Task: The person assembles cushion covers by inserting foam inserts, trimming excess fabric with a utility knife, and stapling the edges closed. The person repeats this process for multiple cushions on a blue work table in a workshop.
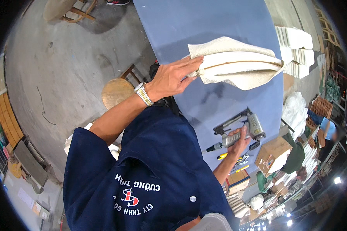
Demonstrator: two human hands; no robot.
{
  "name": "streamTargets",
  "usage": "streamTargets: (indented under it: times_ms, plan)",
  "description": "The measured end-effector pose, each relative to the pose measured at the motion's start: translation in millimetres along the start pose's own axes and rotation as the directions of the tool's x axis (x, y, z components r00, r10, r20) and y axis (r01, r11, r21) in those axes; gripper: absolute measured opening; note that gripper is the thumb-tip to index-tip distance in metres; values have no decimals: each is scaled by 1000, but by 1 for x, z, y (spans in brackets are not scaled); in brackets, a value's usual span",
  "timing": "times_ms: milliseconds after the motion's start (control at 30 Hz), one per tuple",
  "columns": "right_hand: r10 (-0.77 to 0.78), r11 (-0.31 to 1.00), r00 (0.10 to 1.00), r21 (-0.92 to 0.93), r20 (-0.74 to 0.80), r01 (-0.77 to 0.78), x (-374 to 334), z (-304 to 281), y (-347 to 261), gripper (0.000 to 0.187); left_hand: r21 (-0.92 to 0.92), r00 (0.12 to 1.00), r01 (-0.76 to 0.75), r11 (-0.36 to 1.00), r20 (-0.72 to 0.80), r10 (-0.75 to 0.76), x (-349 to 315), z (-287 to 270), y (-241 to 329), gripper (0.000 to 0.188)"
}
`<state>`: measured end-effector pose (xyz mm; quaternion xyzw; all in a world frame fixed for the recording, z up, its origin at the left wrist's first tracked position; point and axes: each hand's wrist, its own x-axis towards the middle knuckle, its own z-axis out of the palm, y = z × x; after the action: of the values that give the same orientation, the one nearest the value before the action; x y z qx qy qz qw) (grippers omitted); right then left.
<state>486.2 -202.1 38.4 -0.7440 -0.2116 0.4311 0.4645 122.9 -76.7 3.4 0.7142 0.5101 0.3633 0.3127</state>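
Note:
My left hand (177,75) is closed on the left end of a long curved padded piece (241,66), fingers on top of it. Cream fabric (235,45) lies spread out along both sides of the piece, and a thin brown line runs lengthwise along its white middle. The piece is above the blue tabletop (196,23) and casts a shadow there. My right hand (237,142) is wrapped round the handle of a grey and black staple gun (254,125), apart from the padded piece. A hose fitting shows at the handle's lower end.
Yellow-handled tools (241,168) lie on the table near my right forearm. A cardboard box (273,156) stands at the right edge. Stacked white pads (297,48) are at the far right. A round wooden stool (117,93) stands on the floor left of the table.

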Motion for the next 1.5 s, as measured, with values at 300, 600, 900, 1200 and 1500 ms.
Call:
streamTargets:
  times_ms: [300,600,900,1200,1500]
  plan:
    - [-253,779,765,-345,592,524,-57,136,-76,32,-16,1000,-2,1000,9,2,-2,4,1,60]
    - [-374,562,644,-389,668,730,-47,163,-71,42,-47,1000,5,999,17,-4,-4,7,-3,70]
    - [-333,487,568,-378,753,787,-39,169,-74,36,-41,998,58,997,29,-57,-5,4,5,71]
    - [-127,568,642,-476,756,672,-40,166,-74,47,-99,984,156,983,-75,-164,-25,26,13,75]
    - [-225,515,617,-446,754,732,-42,168,-61,40,-176,965,220,959,-103,-240,-30,28,11,80]
